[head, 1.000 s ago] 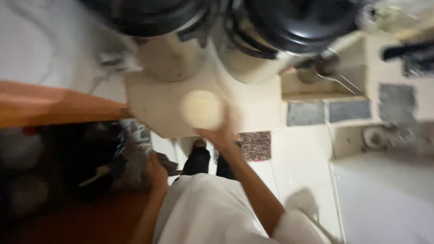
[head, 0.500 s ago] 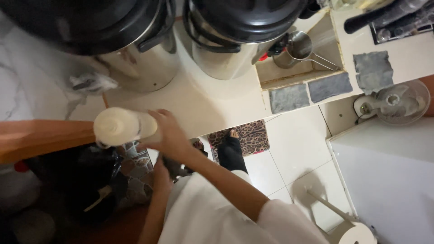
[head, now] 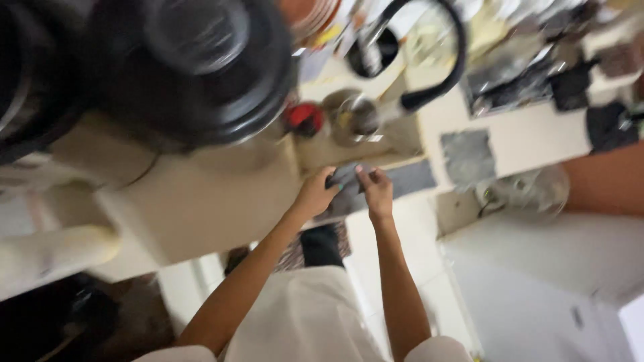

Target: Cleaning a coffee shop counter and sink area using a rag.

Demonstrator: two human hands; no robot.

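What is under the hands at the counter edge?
A grey cloth lies under both hands, the left hand and the right hand pinching its near edge on the counter. The fingers cover part of it, and blur hides what lies beneath.

Both hands meet on a cloth (head: 345, 179) at the counter (head: 201, 208) edge; a pot (head: 194, 67) sits behind-left.
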